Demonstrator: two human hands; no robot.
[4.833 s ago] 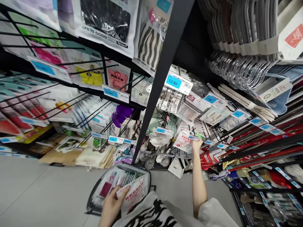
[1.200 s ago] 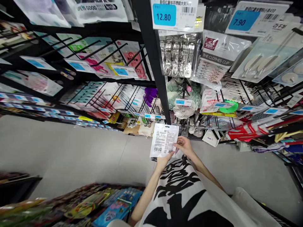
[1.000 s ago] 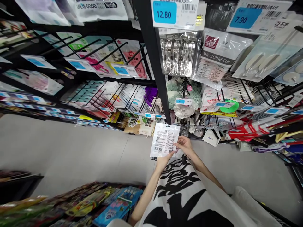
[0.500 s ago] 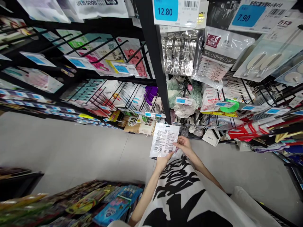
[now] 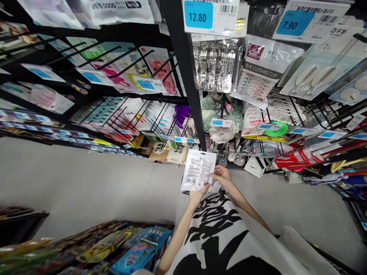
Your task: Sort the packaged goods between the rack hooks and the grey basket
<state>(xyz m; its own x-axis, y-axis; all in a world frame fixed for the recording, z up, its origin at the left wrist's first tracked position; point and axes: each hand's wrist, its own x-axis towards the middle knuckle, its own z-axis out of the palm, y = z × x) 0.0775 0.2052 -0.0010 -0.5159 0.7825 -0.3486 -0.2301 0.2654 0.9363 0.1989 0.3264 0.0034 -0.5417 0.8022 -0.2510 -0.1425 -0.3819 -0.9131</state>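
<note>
A flat white plastic packet with a hang hole at its top and small black print and codes faces me. My left hand pinches its lower edge, with the thumb on the printed side. On the packet's right edge, my right hand grips with its thumb in front and fingers curled behind. What is inside the packet cannot be seen. Under the hands is a white top with a black pattern.
Ahead, a black shelf post divides racks of hanging goods. Metal clips and a clothes clip bag hang to its right. Grey floor tiles lie below. Behind at lower left are colourful snack packets.
The view has shifted very slightly. Both hands keep the same hold on the packet, and its printed side still faces me.
</note>
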